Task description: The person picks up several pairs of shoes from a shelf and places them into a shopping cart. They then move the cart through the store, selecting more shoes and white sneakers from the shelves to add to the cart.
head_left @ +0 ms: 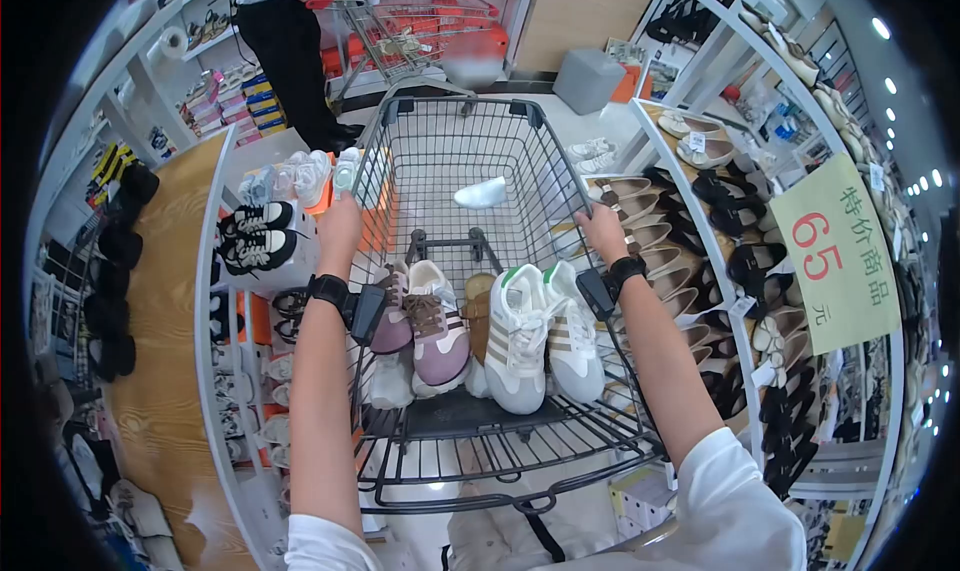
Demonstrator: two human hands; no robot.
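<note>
A dark wire shopping cart (408,106) stands in front of me, my arms reaching along both its sides. My left hand (342,229) grips its left rim, fingers mostly hidden. On the right rim, my right hand (602,229) is closed too. Between my forearms, at the cart's near end, sit a pink-and-white sneaker (440,341) with brown laces and a darker mauve shoe (392,321). Beside them are white sneakers (518,346) with tan stripes and green heels. A tan shoe (478,301) is partly hidden between the pairs. Farther down the basket lies a white object (482,193) I cannot identify.
Shoe racks (690,201) line the right, with a green price sign (838,254) above. Left are black-and-white sneakers (258,239) and a wooden shelf top (165,371). Ahead, a person in black trousers (285,56) stands at another cart (400,41), near a grey stool (588,79).
</note>
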